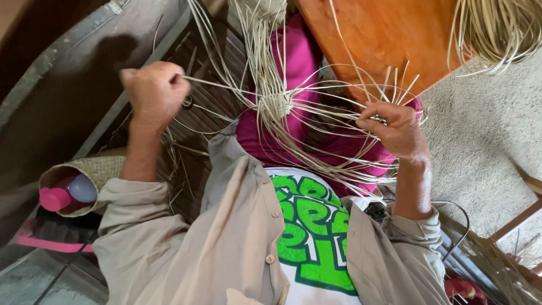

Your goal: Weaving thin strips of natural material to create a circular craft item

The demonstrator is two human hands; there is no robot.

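A small woven straw piece [280, 105] with many loose pale strands [333, 121] fanning out sits over my lap, above magenta trousers. My left hand [153, 90] is closed in a fist at the left, pulling one thin strand [220, 85] taut away from the woven centre. My right hand [395, 125] is at the right, fingers pinched around a bunch of strands that stick up past the fingertips. Beige shirt sleeves cover both forearms to the elbow.
An orange wooden board [384, 34] lies at the top right beside a bundle of dry straw [497, 31]. A woven basket [93, 169] at the left holds a pink-capped bottle [55, 199]. Grey carpet [485, 141] is at the right, dark slatted wood [197, 113] under the work.
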